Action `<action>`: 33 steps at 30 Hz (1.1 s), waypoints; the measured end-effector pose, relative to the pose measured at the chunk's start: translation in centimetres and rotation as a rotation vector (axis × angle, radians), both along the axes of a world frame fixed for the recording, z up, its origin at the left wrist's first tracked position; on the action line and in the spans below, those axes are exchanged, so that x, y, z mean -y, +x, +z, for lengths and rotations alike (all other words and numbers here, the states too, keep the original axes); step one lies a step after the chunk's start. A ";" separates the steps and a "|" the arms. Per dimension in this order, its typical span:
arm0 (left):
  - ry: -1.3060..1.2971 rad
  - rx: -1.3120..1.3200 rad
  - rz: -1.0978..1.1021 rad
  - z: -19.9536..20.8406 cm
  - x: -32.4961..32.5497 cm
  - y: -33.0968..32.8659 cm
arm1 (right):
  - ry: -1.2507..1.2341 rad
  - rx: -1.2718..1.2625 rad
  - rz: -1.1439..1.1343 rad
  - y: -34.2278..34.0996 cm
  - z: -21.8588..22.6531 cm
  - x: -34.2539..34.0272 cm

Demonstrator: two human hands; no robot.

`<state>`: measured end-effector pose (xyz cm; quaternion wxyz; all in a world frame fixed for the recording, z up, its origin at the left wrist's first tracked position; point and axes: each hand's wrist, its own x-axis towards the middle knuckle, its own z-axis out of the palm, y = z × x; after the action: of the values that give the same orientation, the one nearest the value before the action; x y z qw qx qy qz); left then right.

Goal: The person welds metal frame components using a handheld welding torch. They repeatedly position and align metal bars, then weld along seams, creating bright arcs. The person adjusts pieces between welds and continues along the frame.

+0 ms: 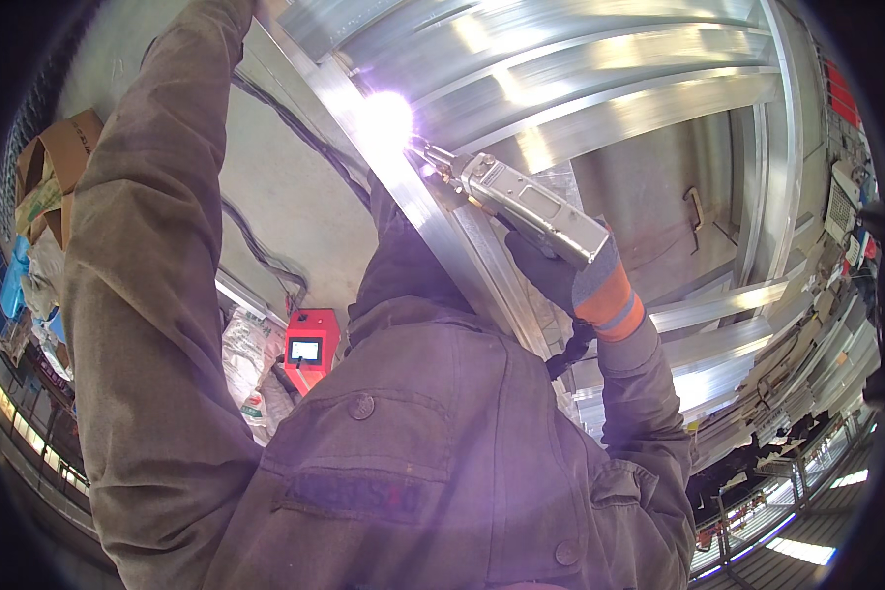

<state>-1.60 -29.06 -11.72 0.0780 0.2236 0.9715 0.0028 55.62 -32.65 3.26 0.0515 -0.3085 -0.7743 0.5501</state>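
My right hand (549, 273), in a dark glove with an orange and grey cuff, is wrapped round a silver handheld welding gun (536, 204). The gun's nozzle points up and left at a long metal beam (431, 218). A blinding white-violet glare (383, 122) burns at the nozzle's tip and hides the spot where it meets the metal. My left arm (157, 236) reaches up along the left side, and its hand lies beyond the top edge of the picture.
Several parallel metal slats (600, 93) join a side rail (779, 177) of the frame. Dark cables (265, 258) trail over the pale floor (295, 211). A red machine with a small screen (311, 351) stands beside white sacks (249, 359). Far left is a cardboard box (74, 147).
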 end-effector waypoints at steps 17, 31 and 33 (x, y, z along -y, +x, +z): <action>-0.159 -0.011 -0.125 -0.8 0.1 -1.0 | 0.090 0.000 0.052 0.0 0.4 -0.4; -0.270 -0.021 -0.217 -1.4 -0.1 -1.9 | 0.030 0.083 0.042 1.1 0.6 0.1; -0.280 -0.026 -0.232 -1.5 -0.2 -2.0 | 0.011 0.095 0.009 1.1 0.6 0.2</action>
<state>-3.63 -28.86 -13.26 0.0957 0.3211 0.9311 -0.1444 56.72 -32.87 3.89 0.0139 -0.3305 -0.7803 0.5308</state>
